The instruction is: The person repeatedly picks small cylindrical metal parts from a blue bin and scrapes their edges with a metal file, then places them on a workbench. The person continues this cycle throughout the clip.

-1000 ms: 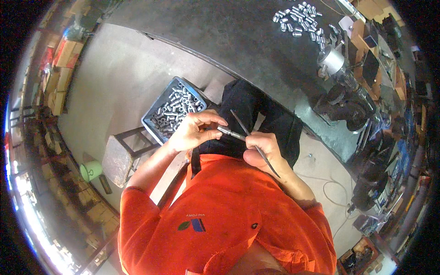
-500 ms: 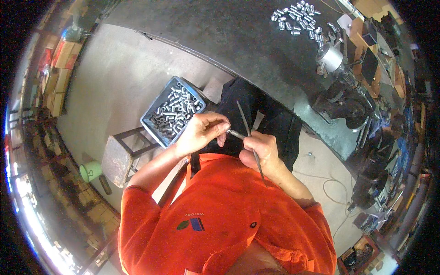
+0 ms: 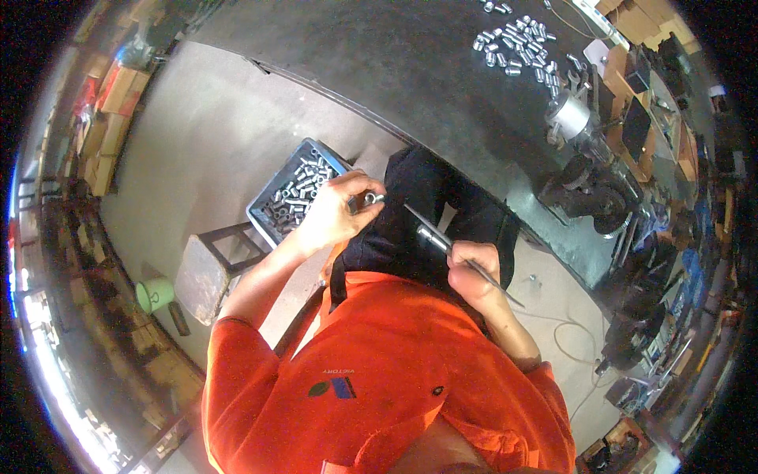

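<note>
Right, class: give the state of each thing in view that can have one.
Left hand: fingers pinched
Small metal part: held, open end showing
Right hand: closed
Slim rod: gripped, slanting
Shiny cylinder: gripped with the rod
Blue bin: open, holding metal pieces
Bench pieces: loose, scattered

Over there the left hand [image 3: 335, 209] pinches a small metal sleeve [image 3: 373, 197], hiding part of the right edge of the blue bin [image 3: 330, 157], where a heap of metal pieces [image 3: 298, 187] lies. The right hand [image 3: 474, 270] grips a slim dark rod [image 3: 426, 223] and a shiny cylinder [image 3: 431, 236]. More loose parts [image 3: 491, 59] lie scattered on the worktop [image 3: 395, 71], well back from its near edge.
</note>
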Available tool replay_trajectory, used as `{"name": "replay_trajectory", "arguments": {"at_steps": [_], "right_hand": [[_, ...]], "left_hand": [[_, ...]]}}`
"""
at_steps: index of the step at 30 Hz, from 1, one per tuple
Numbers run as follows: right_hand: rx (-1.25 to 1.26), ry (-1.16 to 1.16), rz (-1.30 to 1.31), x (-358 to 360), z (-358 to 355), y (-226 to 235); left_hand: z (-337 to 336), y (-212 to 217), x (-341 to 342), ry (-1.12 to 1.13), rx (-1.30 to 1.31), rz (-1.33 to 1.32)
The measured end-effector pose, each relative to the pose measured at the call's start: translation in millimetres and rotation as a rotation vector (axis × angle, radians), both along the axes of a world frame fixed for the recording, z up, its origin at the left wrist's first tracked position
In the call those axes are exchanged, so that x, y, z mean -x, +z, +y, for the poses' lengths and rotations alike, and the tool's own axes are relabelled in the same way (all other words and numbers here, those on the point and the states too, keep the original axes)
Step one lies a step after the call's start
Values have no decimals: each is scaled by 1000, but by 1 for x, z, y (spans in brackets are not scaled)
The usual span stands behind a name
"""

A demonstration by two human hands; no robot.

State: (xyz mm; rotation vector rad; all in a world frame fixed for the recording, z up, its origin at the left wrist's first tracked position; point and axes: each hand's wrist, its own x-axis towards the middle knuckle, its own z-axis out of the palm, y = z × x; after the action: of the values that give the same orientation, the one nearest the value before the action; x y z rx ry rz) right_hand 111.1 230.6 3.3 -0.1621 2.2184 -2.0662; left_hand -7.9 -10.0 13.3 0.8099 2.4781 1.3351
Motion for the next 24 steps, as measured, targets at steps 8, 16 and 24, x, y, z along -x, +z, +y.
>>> {"name": "replay_trajectory", "arguments": {"at_steps": [8,16,24], "right_hand": [[17,184,244,3,-15,26],[-12,187,99,14,-24,23],[-119,46,317,14,-14,13]], "left_hand": [[2,-22,-1,5,124,339],[13,-18,-8,-85,47,332],[28,-26,20,-115,207,342]]}}
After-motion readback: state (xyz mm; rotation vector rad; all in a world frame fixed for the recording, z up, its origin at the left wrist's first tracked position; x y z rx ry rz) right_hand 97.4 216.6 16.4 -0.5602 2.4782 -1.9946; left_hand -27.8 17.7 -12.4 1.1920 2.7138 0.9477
